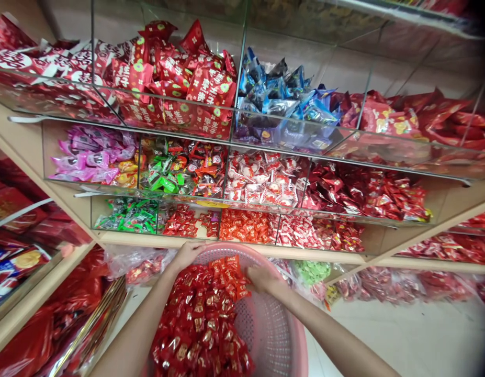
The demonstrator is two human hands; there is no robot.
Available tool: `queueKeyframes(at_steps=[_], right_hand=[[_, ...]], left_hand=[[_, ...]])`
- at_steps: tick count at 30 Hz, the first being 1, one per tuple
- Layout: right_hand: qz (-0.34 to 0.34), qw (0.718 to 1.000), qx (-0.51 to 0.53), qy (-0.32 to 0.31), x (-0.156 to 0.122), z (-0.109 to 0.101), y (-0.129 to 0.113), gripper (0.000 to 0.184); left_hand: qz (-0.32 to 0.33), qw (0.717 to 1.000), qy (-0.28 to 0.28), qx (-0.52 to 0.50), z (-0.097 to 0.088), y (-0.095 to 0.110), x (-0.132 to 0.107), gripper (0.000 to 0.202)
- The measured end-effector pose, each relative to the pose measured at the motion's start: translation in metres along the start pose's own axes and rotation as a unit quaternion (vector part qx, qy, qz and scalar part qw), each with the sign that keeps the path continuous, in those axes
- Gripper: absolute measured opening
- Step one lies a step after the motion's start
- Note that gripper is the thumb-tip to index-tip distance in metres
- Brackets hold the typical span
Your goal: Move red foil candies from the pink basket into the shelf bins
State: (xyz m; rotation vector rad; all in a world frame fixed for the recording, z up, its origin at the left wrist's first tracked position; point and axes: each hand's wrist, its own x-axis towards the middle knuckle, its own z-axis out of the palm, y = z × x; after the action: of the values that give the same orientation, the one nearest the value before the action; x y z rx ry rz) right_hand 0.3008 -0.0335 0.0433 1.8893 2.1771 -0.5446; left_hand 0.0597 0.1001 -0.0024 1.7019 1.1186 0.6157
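Note:
A pink plastic basket [299, 324] with a perforated wall stands below the shelves. Dark red wrapped candies [199, 319] with gold print fill its left side, and a cluster of orange-red wrapped candies [228, 272] lies at the far end of the pile. My left hand [191, 252] is closed over the basket's far left rim. Inside the basket, my right hand [260, 278] has its fingers bent against the right edge of the orange-red candies; the fingertips are partly hidden.
A wooden shelf unit with clear dividers rises ahead, its compartments full of wrapped sweets. Orange candies [246, 226] fill a bottom compartment behind the basket. Plastic bags of sweets [313, 272] lie on the floor under the shelf. Red packages [26, 340] crowd the left.

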Motion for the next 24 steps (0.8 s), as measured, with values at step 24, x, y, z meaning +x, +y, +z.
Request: queueKeyframes(at_steps=[24], right_hand=[[0.024,0.999,-0.032,-0.027,0.024,0.016,-0.010,0.015]], left_hand=[[-0.001,1.000,0.005,-0.012,-0.001,0.001,0.000,0.039]])
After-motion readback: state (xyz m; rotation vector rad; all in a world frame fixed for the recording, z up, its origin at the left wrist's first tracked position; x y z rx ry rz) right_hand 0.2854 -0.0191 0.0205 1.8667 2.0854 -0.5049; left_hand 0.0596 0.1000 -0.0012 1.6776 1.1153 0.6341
